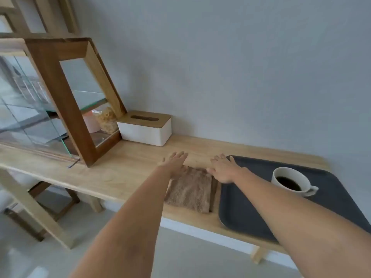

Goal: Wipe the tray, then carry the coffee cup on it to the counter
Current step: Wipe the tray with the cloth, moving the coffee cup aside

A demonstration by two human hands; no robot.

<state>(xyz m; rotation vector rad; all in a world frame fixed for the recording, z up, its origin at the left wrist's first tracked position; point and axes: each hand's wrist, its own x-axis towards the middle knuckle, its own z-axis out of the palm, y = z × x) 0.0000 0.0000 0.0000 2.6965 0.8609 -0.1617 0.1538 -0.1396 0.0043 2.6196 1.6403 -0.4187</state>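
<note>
**A:** Where are the hands?

**B:** Both arms reach forward over a long wooden table [124, 177] set against a grey wall. The left hand [175, 162] is flat, palm down, fingers spread, over the far left corner of a folded brown cloth [189, 190]. The right hand [224, 170] is also flat and spread, just beside the cloth's far right corner, at the tray's near-left edge. Neither hand has closed around anything. I cannot tell whether they touch the cloth or hover above it.

**A:** And the tray?

**B:** A dark tray [247, 213] lies flat on the table, right of the cloth and just beside it. The right forearm crosses above it.

**A:** The cup?

**B:** A white cup [291, 180] of black coffee stands upright on the tray, towards its far side, handle pointing right. It is right of the right hand, apart from it.

**A:** Anything else?

**B:** A white tissue box [145, 130] with a wooden lid sits by the wall, beyond the left hand. Left of it stands a glass-fronted wooden cabinet [66, 103].
</note>
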